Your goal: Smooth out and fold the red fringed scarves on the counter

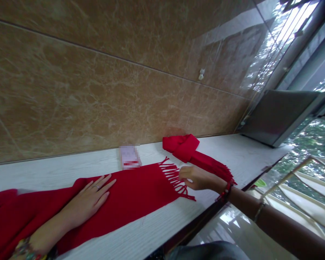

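A red scarf (141,191) lies spread along the white table (157,231), its fringe (176,177) at the right end. My left hand (90,196) lies flat on the cloth with its fingers spread, a ring on one finger. My right hand (196,177) is at the fringe, fingers curled in a pinch on the tassels. A beaded bracelet sits on the right wrist. A second red scarf (191,151) lies folded behind the right hand, its own fringe toward the table edge.
A small blurred card or packet (129,157) stands against the brown marble wall (97,90). A grey box (278,113) sits at the far right end of the table. The table's front edge runs diagonally, with floor and window railings beyond.
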Motion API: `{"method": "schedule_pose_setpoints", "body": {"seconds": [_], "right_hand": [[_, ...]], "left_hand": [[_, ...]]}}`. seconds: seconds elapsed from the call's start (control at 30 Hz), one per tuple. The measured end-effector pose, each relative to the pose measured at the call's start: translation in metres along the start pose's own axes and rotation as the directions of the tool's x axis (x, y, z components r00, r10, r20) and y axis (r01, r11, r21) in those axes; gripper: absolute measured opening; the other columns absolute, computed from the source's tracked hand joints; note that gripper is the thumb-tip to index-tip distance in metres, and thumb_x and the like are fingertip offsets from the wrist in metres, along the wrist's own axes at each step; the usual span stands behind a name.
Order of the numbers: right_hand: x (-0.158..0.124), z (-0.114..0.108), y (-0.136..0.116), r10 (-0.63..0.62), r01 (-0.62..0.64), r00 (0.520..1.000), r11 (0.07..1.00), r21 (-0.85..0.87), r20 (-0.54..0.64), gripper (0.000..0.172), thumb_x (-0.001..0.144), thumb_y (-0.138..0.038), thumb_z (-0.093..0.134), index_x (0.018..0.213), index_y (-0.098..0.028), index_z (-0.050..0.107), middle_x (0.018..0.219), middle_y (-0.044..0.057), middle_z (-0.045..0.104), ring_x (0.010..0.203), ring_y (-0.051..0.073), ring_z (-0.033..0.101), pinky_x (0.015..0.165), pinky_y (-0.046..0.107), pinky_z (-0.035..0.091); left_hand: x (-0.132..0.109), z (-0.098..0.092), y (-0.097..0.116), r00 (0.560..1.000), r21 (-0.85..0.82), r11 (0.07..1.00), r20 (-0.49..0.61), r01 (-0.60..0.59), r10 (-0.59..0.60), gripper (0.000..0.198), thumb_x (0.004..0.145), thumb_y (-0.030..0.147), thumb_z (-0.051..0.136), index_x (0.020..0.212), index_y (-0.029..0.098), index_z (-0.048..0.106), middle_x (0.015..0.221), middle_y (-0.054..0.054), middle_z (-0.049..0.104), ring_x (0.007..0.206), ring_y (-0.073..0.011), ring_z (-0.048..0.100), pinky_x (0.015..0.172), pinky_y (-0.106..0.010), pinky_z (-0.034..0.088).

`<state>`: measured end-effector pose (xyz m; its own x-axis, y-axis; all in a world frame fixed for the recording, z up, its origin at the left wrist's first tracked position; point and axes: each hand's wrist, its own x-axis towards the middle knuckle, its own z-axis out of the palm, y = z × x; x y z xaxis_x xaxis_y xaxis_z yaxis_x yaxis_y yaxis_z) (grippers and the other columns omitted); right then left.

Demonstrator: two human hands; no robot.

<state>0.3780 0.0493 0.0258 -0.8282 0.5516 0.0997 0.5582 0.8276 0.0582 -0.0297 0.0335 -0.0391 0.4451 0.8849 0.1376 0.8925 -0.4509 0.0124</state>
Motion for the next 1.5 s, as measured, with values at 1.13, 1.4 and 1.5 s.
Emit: {"method": "schedule_pose_setpoints", "body": {"seconds": [1.13, 1.4, 1.5], "right_hand": [[-0.008, 0.006, -0.031, -0.151, 0.148, 0.988, 0.983, 0.112, 0.018, 0.019, 0.069, -0.004, 0.04, 0.074, -0.018, 0.052, 0.078, 0.005, 0.056, 0.077, 0.015, 0.048, 0.071, 0.027, 0.039], [-0.036, 0.01, 0.01, -0.046, 0.038, 0.99, 0.997, 0.061, 0.133, 0.02, 0.065, -0.002, 0.04, 0.07, -0.018, 0.052, 0.071, 0.003, 0.054, 0.073, 0.015, 0.048, 0.067, 0.027, 0.038], [-0.042, 0.0, 0.019, 0.012, -0.011, 0.994, 1.0, -0.008, 0.108, 0.018, 0.065, -0.002, 0.041, 0.066, -0.018, 0.051, 0.069, 0.003, 0.053, 0.07, 0.015, 0.046, 0.064, 0.026, 0.037]], "left_hand": [[0.001, 0.001, 0.0, 1.0, 0.003, 1.0, -0.007, -0.005, 0.005, 0.047, 0.087, 0.04, 0.026, 0.131, 0.027, 0.034, 0.139, -0.001, 0.032, 0.125, -0.0222, 0.033, 0.101, -0.041, 0.031], [0.0, -0.005, 0.004, 1.0, 0.015, 1.0, 0.022, 0.001, -0.002, 0.046, 0.087, 0.04, 0.024, 0.131, 0.027, 0.034, 0.139, -0.001, 0.03, 0.126, -0.0215, 0.032, 0.101, -0.042, 0.03], [0.0, -0.003, 0.004, 1.0, -0.003, 1.0, 0.003, 0.004, -0.004, 0.045, 0.087, 0.038, 0.025, 0.13, 0.028, 0.036, 0.139, -0.001, 0.031, 0.125, -0.0217, 0.033, 0.101, -0.042, 0.031]]}}
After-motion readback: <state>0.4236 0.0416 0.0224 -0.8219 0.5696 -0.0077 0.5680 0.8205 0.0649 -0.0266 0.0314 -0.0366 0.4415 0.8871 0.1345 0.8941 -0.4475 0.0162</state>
